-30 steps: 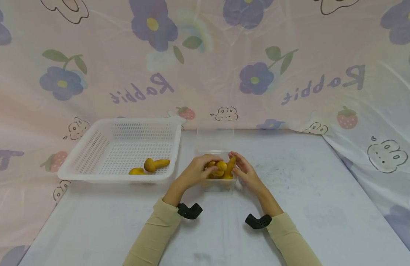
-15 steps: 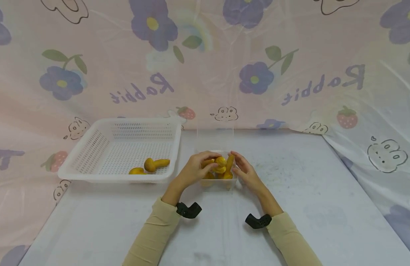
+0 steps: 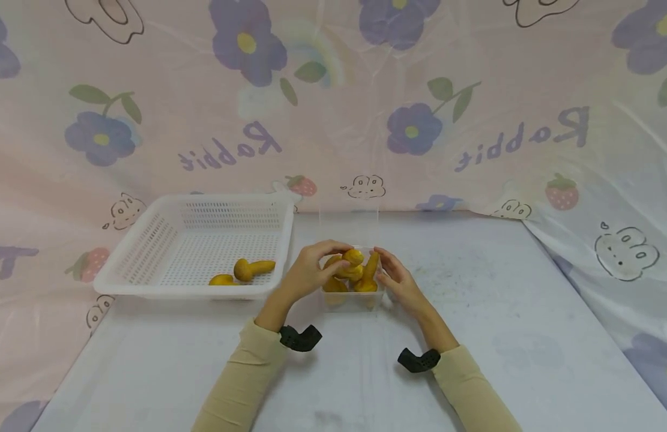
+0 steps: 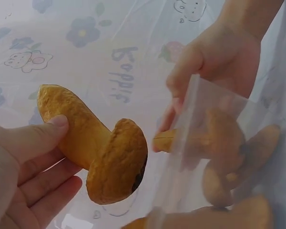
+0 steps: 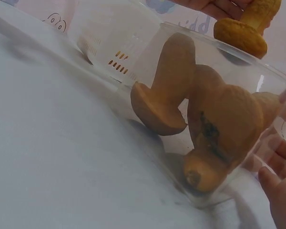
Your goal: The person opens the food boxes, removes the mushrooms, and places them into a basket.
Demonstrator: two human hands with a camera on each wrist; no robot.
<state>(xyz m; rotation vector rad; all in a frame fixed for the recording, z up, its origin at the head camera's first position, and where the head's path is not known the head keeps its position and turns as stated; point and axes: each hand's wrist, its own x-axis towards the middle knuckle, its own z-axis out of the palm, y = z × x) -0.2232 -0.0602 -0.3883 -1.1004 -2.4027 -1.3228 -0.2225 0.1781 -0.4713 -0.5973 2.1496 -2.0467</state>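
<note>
My left hand (image 3: 306, 273) pinches a yellow-brown mushroom (image 4: 93, 136) by its stem, between thumb and fingers, just above a clear plastic box (image 3: 350, 303). Several more mushrooms lie in the box, one leaning with its stem upward (image 3: 370, 267) at the right side. The right wrist view shows the mushrooms (image 5: 174, 81) through the clear wall, with the held one above the rim. Along the box's right side rests my right hand (image 3: 404, 285), its fingers loosely bent and touching the wall. It holds no mushroom.
To the left stands a white perforated basket (image 3: 119, 273) with a mushroom (image 3: 252, 269) and another yellow piece (image 3: 222, 279) near its front wall. The box's clear lid (image 3: 348, 227) stands raised at the back. A printed cloth (image 3: 333, 150) hangs behind the white table (image 3: 501, 336).
My left hand has drawn slightly left and up with the mushroom, and more of the box's contents shows. My right hand stays at the box's side.
</note>
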